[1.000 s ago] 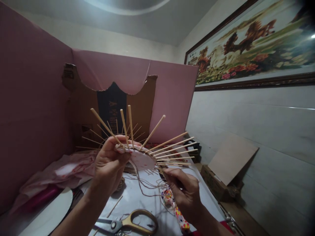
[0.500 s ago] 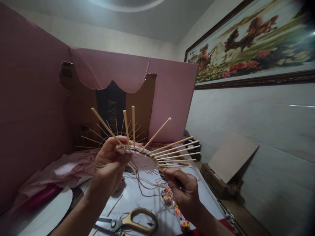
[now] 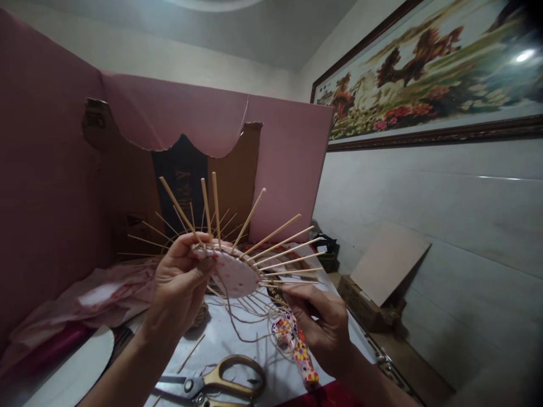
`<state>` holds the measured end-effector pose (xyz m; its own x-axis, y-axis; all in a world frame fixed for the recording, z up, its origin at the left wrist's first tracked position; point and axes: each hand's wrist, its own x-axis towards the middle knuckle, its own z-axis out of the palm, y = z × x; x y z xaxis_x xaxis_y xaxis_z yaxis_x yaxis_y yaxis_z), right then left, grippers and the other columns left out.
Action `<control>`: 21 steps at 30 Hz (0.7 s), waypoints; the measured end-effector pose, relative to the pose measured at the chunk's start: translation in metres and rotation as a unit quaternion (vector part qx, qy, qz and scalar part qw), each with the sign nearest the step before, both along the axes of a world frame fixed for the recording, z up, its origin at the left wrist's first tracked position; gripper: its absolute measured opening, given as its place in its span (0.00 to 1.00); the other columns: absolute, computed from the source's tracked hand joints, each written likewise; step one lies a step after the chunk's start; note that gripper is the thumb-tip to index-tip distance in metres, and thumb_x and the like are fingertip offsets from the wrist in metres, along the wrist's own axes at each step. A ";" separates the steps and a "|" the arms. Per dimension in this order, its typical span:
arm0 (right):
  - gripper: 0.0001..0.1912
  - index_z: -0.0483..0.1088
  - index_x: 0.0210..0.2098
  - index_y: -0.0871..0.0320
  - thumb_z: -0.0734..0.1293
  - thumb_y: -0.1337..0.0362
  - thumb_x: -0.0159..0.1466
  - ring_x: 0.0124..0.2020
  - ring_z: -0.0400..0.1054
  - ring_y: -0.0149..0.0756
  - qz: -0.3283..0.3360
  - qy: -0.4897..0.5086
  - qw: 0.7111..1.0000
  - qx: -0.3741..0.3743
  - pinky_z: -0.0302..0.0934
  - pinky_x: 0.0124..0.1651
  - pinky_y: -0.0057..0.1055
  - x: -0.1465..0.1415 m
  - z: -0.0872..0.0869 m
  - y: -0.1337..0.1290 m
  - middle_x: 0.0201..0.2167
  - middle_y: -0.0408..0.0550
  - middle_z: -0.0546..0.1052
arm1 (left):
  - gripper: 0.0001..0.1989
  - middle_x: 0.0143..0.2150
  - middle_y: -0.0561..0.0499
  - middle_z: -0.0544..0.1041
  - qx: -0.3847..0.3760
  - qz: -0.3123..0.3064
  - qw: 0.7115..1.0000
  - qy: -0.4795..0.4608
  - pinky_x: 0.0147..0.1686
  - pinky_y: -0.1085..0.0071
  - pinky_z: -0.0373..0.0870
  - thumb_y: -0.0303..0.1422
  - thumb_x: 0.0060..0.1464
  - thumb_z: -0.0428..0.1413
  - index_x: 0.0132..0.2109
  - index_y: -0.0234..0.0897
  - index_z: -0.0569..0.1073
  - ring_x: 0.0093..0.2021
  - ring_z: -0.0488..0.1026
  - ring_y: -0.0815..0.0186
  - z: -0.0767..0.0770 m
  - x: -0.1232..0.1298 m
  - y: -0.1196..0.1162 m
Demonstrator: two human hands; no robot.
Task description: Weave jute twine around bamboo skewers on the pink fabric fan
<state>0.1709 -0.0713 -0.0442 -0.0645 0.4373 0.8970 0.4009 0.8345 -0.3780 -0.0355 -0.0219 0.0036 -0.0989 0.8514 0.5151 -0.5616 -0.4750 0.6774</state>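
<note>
My left hand (image 3: pixel 180 282) is closed on the near-left rim of a round base (image 3: pixel 237 275), thumb in front and fingers behind. White cloth with red spots covers its face. Thin wooden sticks (image 3: pixel 250 223) radiate from its edge, and brown twine (image 3: pixel 244 339) runs around the rim and hangs in loops below. My right hand (image 3: pixel 320 322) is pinched shut beside the right-hand sticks, seemingly on the twine; the fingertips partly hide it. Below lie gold-handled scissors (image 3: pixel 224 377) and a colourful floral-patterned handle (image 3: pixel 302 356).
A second ring of thin sticks (image 3: pixel 148 223) stands behind, before a cut cardboard piece (image 3: pixel 231 169) and pink panels (image 3: pixel 292 164). Pink cloth (image 3: pixel 97 294) and a white plate (image 3: pixel 76 373) lie left. A loose stick (image 3: pixel 190 353) and a twine ball (image 3: pixel 199 316) rest on the table.
The base with its sticks has shifted left in view and tilted, showing more of its spotted face. My right hand sits slightly farther from the rim. The whole view has turned a little right.
</note>
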 end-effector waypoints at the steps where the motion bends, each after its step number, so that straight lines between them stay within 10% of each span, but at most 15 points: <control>1: 0.10 0.73 0.37 0.57 0.65 0.76 0.60 0.31 0.75 0.31 -0.007 -0.002 1.000 -0.002 0.68 0.34 0.23 0.002 0.001 0.000 0.32 0.46 0.80 | 0.16 0.30 0.52 0.76 0.000 -0.005 1.000 0.003 0.32 0.76 0.74 0.24 0.38 0.66 0.37 0.37 0.75 0.33 0.77 0.66 0.000 0.000 0.000; 21: 0.08 0.73 0.38 0.56 0.64 0.73 0.62 0.31 0.74 0.31 -0.085 -0.053 0.995 -0.005 0.68 0.32 0.27 0.022 0.030 -0.014 0.32 0.46 0.80 | 0.14 0.34 0.49 0.80 0.011 -0.024 1.000 0.003 0.34 0.79 0.75 0.23 0.41 0.66 0.38 0.36 0.75 0.33 0.77 0.67 -0.001 -0.001 -0.001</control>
<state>0.1933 -0.0854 -0.0142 -0.0837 0.4589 0.8845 0.5743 0.7476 -0.3336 -0.0361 -0.0226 0.0024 -0.0549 0.8439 0.5337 -0.5797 -0.4621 0.6711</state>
